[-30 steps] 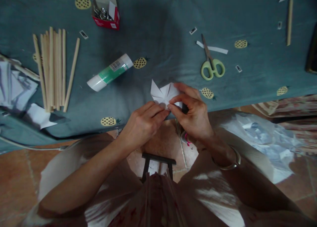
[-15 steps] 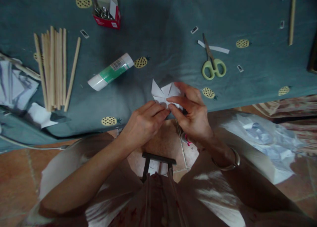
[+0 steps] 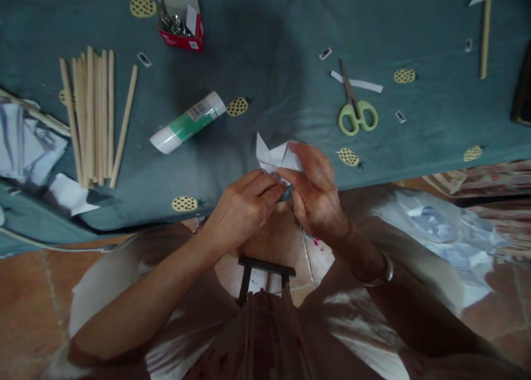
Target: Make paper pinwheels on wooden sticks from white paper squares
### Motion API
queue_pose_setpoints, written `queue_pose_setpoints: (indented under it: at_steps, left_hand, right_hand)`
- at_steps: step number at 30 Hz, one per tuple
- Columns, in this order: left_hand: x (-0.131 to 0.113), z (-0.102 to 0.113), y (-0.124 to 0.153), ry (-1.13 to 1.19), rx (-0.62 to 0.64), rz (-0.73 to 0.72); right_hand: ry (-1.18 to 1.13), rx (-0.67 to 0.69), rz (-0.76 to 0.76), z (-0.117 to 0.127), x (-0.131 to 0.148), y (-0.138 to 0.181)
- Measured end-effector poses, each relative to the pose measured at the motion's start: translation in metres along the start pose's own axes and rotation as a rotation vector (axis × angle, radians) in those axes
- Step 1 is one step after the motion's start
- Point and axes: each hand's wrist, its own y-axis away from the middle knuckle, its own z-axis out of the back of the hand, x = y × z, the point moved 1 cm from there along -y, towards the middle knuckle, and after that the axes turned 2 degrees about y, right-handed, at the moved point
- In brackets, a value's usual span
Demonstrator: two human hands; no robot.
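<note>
A small white folded paper pinwheel (image 3: 267,154) with pointed flaps is held at the near edge of the cloth-covered table. My left hand (image 3: 249,202) is closed on its lower left side, fingertips at the paper's middle. From the right, my right hand (image 3: 317,189) grips the paper too, its index finger pressed near the centre and other fingers behind the right flaps. The fingers hide the lower part of the paper. Left of it lies a green and white glue stick (image 3: 188,123). Green-handled scissors (image 3: 354,109) rest to the right, over a white paper strip (image 3: 365,86).
Several wooden sticks (image 3: 93,117) lie at left beside white paper pieces (image 3: 31,145). A red box (image 3: 182,37) of metal fasteners stands at the back. A stick with white paper (image 3: 485,40) is at far right. A plastic bag (image 3: 446,236) sits below the table's right edge.
My right hand has shifted slightly left and turned, its index finger now reaching to the paper's centre and its thumb drawn down. My left hand stays on the paper. The view has moved slightly.
</note>
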Motion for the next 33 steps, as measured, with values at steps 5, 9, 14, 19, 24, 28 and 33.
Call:
queue_pose_setpoints:
  at_steps: [5,9,14,19,24,28,33]
  left_hand:
    - [0.0,-0.001,-0.001,-0.014,-0.015,0.013]
    - [0.001,-0.003,0.0,-0.014,-0.011,0.037]
    - [0.001,-0.003,0.001,-0.016,-0.019,0.022]
    - [0.01,0.004,-0.001,-0.05,-0.017,0.033]
    - [0.026,0.014,-0.005,-0.133,-0.026,0.06]
    - [0.025,0.014,-0.006,-0.121,-0.047,0.056]
    - [0.014,0.006,-0.007,-0.077,0.01,0.047]
  right_hand:
    - [-0.019,0.06,-0.088,-0.005,-0.001,0.004]
    - [-0.041,0.069,-0.082,-0.004,-0.003,0.006]
    - [-0.099,0.074,-0.025,0.009,-0.011,0.003]
    - [-0.133,0.015,-0.18,0.021,-0.023,-0.007]
    - [-0.129,0.015,-0.199,0.022,-0.023,-0.009]
    - [-0.126,0.005,-0.199,0.022,-0.018,-0.008]
    - [-0.118,0.004,-0.194,0.022,-0.014,-0.01]
